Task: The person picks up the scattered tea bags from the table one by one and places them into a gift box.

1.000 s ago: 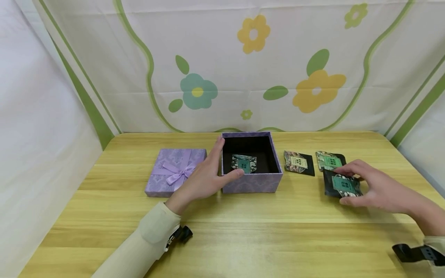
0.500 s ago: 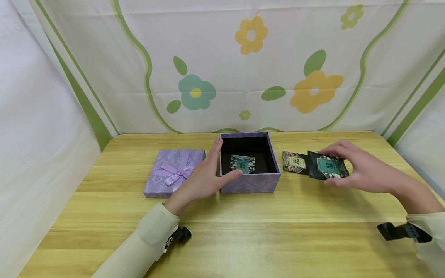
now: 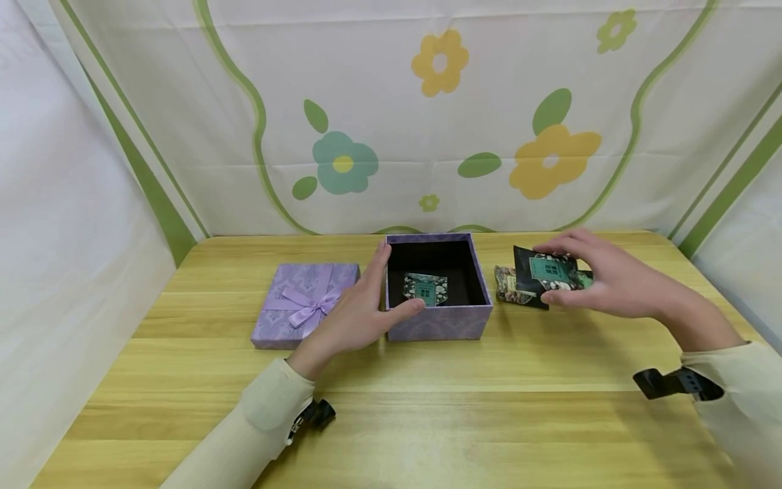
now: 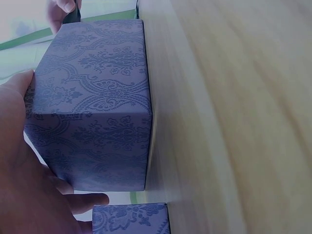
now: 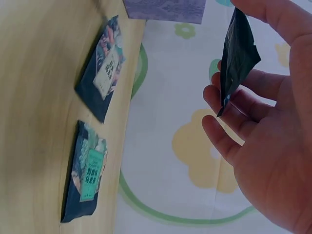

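My right hand (image 3: 617,282) pinches a black sachet (image 3: 546,270) with a teal label between thumb and fingers, raised above the table. Beneath it, partly covered in the head view, a sachet with a cream label (image 5: 103,75) lies flat. Beside that one is a sachet with a green label (image 5: 87,173). My left hand (image 3: 360,309) rests against the open purple box (image 3: 440,323), fingers straight along its left side and thumb over the front rim. Inside the box's black interior stands another teal-labelled sachet (image 3: 425,291), its lower part behind the front wall.
The purple patterned lid (image 3: 305,305) with a ribbon bow lies left of the box, partly behind my left hand. All stands on a wooden table (image 3: 440,421). A white floral cloth (image 3: 379,88) hangs behind the table's far edge.
My right hand has lifted the teal-labelled sachet off the green-labelled one and carried it left, towards the box. The left hand and box hold still.
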